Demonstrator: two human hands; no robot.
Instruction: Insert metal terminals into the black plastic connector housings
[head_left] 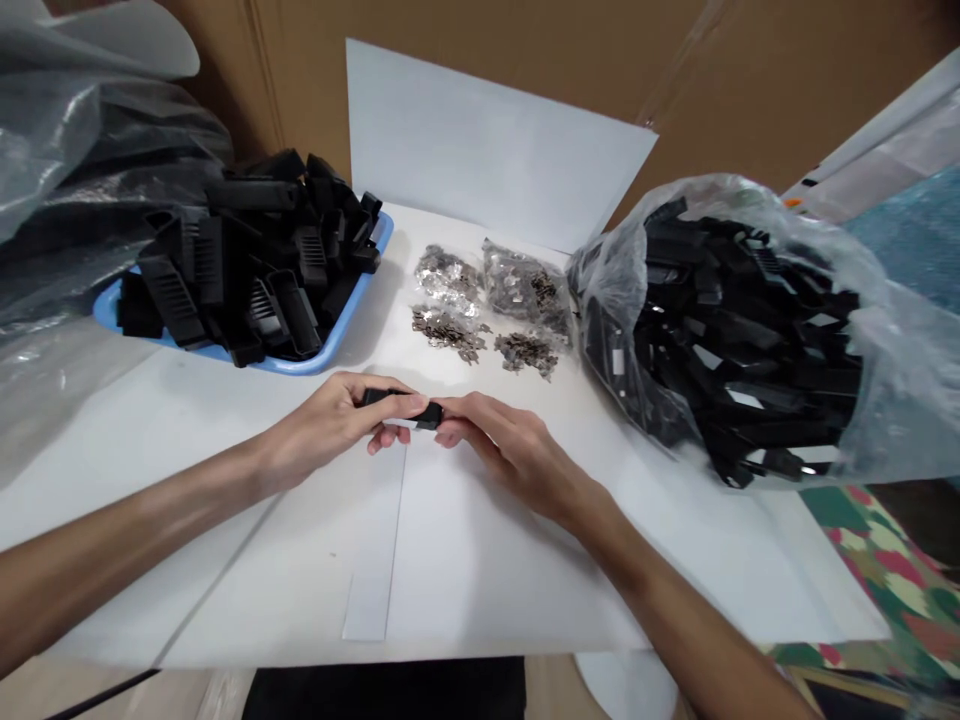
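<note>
My left hand (341,420) is closed around a small, long black plastic part (429,414), its thumb lying along the top. A white strip shows on the side of the part that faces me. At the part's right end, my right hand (510,440) has its fingertips pinched together against it. Whatever sits between those fingertips is hidden or too small to make out. Beyond the hands lie two loose heaps of small metal clips, a left heap (448,334) and a right heap (527,352).
A blue tray (300,366) heaped with black plastic housings stands at left. Clear bags of metal pieces (517,285) lie behind the heaps. At right, a large open plastic bag (622,370) holds more black parts. A white panel (487,140) leans against cardboard at the back.
</note>
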